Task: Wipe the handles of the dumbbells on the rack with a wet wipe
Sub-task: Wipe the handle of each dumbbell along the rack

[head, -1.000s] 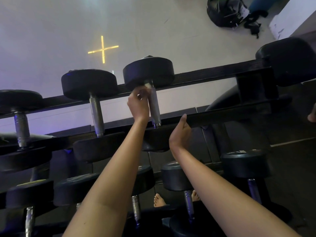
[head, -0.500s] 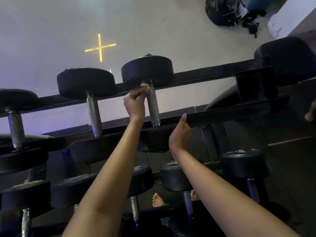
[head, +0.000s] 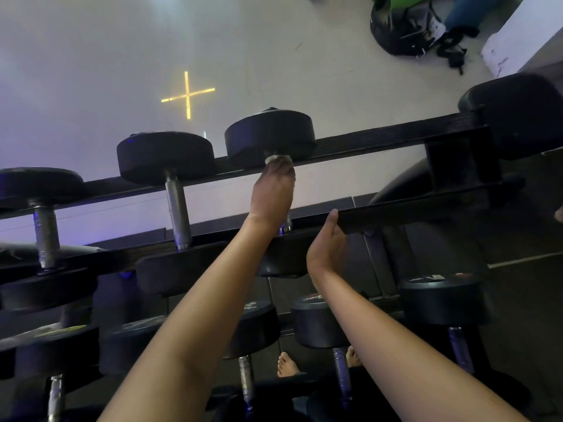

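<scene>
the left hand (head: pixel 272 193) lies on the handle (head: pixel 285 227) of a dumbbell (head: pixel 269 135) on the top level of the rack (head: pixel 380 138). its grip is closed around the handle, and the fingers press a white wipe (head: pixel 278 159) against the metal at the far end, just under the far black head. only a short piece of the handle shows below the wrist, near the front rail (head: pixel 411 214).

the right hand (head: pixel 327 245) holds this front rail, just beside the same dumbbell. one digit lies over the top edge, the palm is against the rail, and the other fingers are hidden behind it, so how far the grip closes i cannot tell fully.

to the left a second dumbbell (head: pixel 166 156) rests across the two rails with its handle bare, apart from the hands. lower dumbbells (head: pixel 320 321) stand on the level below. a bare foot (head: pixel 286 365) shows between them. on the floor (head: pixel 274 56) behind the rack is a yellow cross (head: pixel 187 94), and a black bag (head: pixel 402 28) lies far at the top right.
</scene>
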